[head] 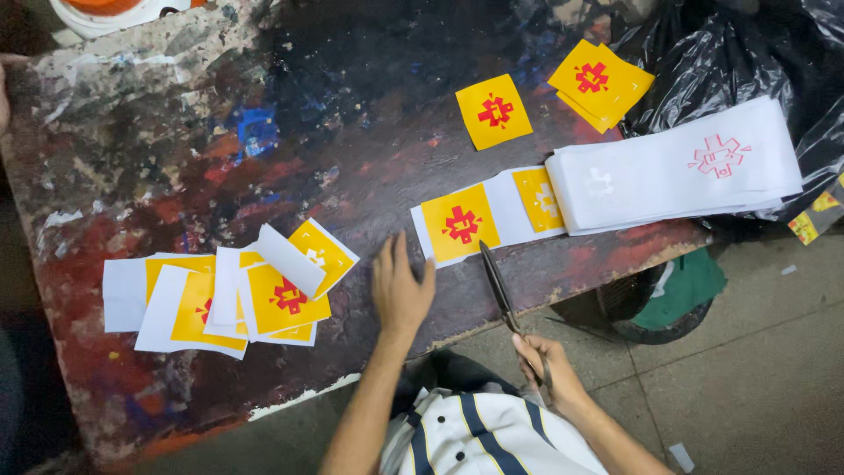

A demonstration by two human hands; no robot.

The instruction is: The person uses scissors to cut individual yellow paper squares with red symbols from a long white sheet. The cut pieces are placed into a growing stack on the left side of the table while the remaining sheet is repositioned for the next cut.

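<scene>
R hand at 5 o'clock, fist closed on scissors, blades shut, tip touching paper strip w/ yellow squares. L hand flat on table, fingers spread, holding nothing. Cut pile at 9; loose yellow squares at 1.

A small printing or craft workshop. The worktable spreading ahead of the left hand is crusted with old red, blue and white paint. Left of that hand lie cut yellow printed squares; beyond the right hand sits a stack of white printed sheets, against black plastic sacks on a bare concrete floor.
</scene>
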